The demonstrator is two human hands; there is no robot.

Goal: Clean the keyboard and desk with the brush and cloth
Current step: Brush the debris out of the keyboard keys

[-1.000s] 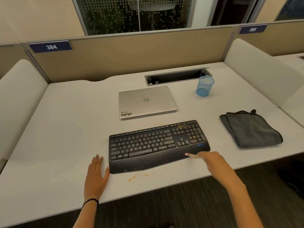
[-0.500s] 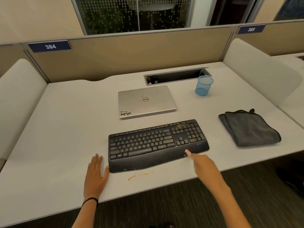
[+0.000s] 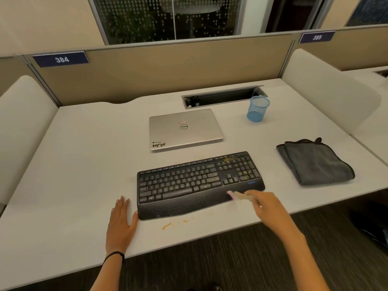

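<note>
A white table (image 3: pixel 84 164) between beige partition panels carries a black curved keyboard with a dotted palm rest (image 3: pixel 199 183). The keyboard sits near the front edge, with bare surface to its left. A folded dark grey cloth (image 3: pixel 315 162) lies well apart to the keyboard's right, near the table's right front corner. A closed silver laptop (image 3: pixel 184 129) sits behind the keyboard, and a blue mesh cup (image 3: pixel 257 109) stands farther back. My left grip (image 3: pixel 119 225) lies flat on the table, fingers straight, thumb against the keyboard's left front corner. My right grip (image 3: pixel 266 204) is curled around a small tan-handled brush (image 3: pixel 239 195). Its pinkish tip, blurred, lies over the right part of the palm rest, below the number pad. Orange crumbs (image 3: pixel 167 226) dot the table just before the keyboard's front edge, and more speckle the number pad.
</note>
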